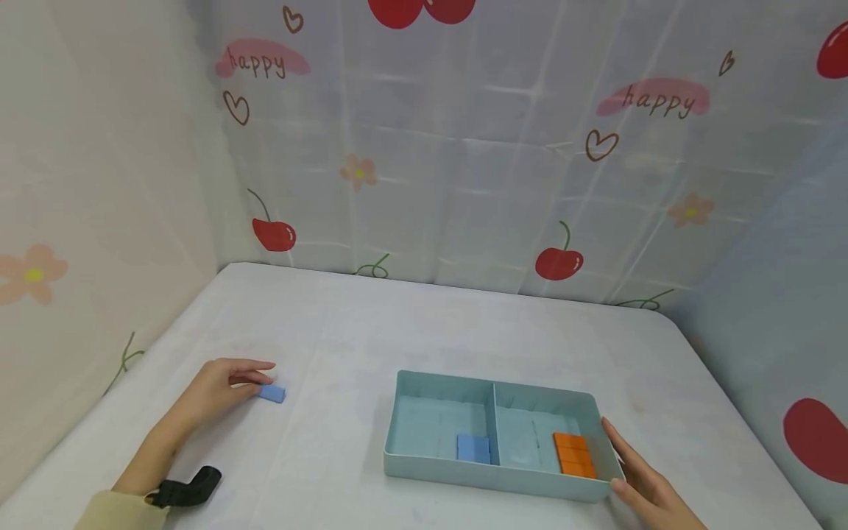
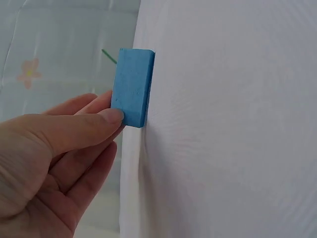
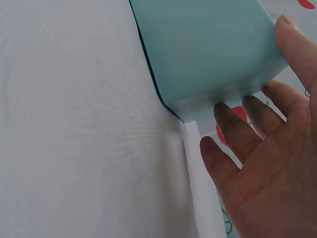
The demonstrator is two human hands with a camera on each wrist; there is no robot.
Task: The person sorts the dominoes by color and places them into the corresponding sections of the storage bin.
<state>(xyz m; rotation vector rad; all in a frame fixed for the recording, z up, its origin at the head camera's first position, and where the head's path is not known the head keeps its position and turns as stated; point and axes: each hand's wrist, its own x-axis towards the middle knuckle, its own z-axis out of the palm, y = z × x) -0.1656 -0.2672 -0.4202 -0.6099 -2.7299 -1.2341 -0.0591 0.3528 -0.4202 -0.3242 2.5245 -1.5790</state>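
Note:
My left hand [image 1: 221, 386] pinches a blue rectangular block [image 2: 132, 87] with bevelled edges between thumb and fingers, over the left part of the table. In the left wrist view the thumb tip presses on the block's lower corner. At the right end of a pale teal two-compartment tray [image 1: 444, 475] is my right hand [image 1: 645, 475], fingers spread and fairly straight. Its fingertips [image 3: 225, 110] rest against the tray's end wall, with the thumb at the near corner. Another blue block [image 1: 473, 448] lies in the left compartment, and several orange blocks [image 1: 575, 455] form a column in the right one.
A divider [image 1: 495, 423] splits the tray across its middle. The white-covered table [image 1: 318, 324] meets printed curtains [image 1: 450, 184] at the back and sides. A black strap with a protruding part [image 1: 188, 489] is on my left wrist.

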